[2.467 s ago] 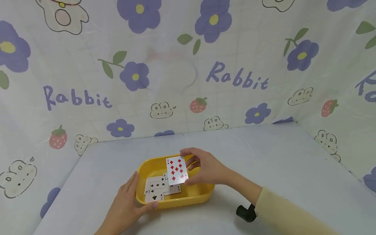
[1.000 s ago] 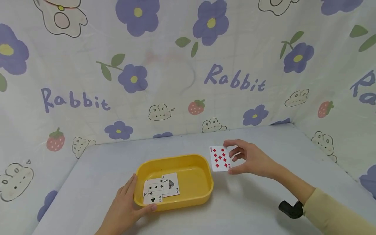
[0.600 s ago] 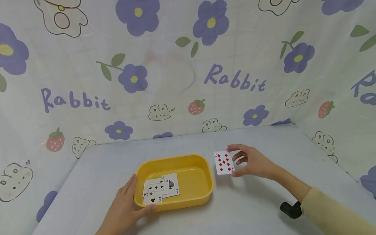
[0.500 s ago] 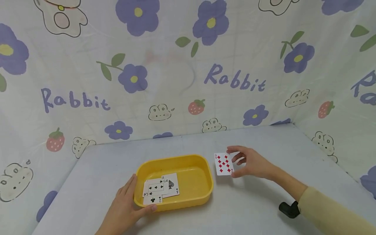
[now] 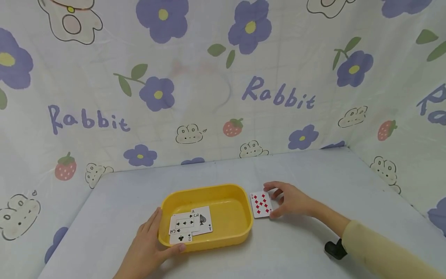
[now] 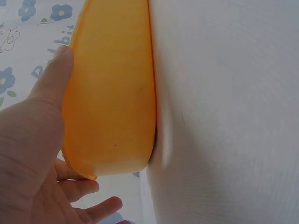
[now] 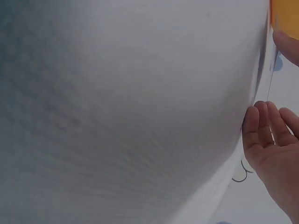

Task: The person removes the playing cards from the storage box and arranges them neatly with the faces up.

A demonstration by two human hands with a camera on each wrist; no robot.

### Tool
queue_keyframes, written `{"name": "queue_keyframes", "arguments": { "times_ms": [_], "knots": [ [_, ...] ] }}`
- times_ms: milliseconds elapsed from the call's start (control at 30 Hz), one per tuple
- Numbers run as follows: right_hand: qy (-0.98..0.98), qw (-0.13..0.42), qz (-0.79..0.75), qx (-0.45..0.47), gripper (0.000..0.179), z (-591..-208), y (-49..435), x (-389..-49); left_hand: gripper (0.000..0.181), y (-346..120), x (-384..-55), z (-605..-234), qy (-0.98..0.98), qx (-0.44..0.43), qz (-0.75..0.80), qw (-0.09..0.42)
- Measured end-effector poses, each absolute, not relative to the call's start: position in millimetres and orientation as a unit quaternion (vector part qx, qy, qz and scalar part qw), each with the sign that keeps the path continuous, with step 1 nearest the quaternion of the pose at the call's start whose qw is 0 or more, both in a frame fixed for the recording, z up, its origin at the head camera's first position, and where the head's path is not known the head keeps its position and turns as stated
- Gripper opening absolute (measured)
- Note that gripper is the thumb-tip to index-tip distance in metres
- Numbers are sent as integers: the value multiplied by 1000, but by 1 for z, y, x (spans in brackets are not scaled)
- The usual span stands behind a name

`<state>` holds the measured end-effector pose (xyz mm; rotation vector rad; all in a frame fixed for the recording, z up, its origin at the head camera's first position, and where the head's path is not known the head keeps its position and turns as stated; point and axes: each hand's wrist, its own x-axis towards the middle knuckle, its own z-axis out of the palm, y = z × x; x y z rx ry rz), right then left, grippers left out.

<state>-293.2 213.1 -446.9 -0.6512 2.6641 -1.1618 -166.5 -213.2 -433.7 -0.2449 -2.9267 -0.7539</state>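
In the head view my right hand (image 5: pixel 292 199) holds a nine of diamonds playing card (image 5: pixel 261 204) face up by its right corners, thumb at the near one and index finger at the far one. The card is low beside the right end of a yellow plastic tray (image 5: pixel 231 217); whether it lies flat on the table I cannot tell. My left hand (image 5: pixel 144 242) grips the tray's near left corner, its thumb over the rim and its fingers along the left end. Inside overlap a three of clubs (image 5: pixel 184 222), a two of clubs (image 5: pixel 180 238) and an ace of spades (image 5: pixel 205 224).
The white tabletop (image 5: pixel 313 170) spreads around the tray, backed by a curtain (image 5: pixel 202 77) printed with flowers and rabbits. A black object (image 5: pixel 335 249), partly hidden by the right sleeve (image 5: pixel 376 248), shows near the right wrist.
My right hand has carried the nine of diamonds out over the tray to its right, then lowered it towards the table and drawn slightly nearer the tray. The left hand keeps its hold.
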Motion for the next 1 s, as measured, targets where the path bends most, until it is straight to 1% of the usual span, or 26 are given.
{"name": "queue_keyframes", "arguments": {
  "times_ms": [200, 433, 567, 667, 733, 900, 967, 1000],
  "knots": [
    [901, 75, -364, -222, 83, -449, 212, -293, 128, -213, -166, -433, -963, -81, -251, 54],
    [909, 84, -344, -220, 83, -447, 210, -293, 127, -212, -165, -430, -964, -79, -250, 48],
    [915, 68, -330, -222, 82, -444, 209, -292, 128, -212, -166, -429, -964, -78, -250, 43],
    [915, 42, -335, -220, 78, -437, 205, -289, 128, -212, -167, -429, -964, -74, -250, 40],
    [912, 15, -349, -216, 70, -431, 199, -284, 129, -212, -167, -430, -964, -73, -252, 40],
    [891, -93, -399, -197, 47, -412, 173, -271, 127, -213, -166, -433, -963, -75, -253, 48],
    [879, -121, -415, -200, 44, -405, 161, -266, 127, -213, -166, -433, -963, -74, -254, 47],
    [874, -126, -423, -204, 44, -402, 155, -263, 128, -213, -166, -433, -963, -73, -255, 45]
  ]
}}
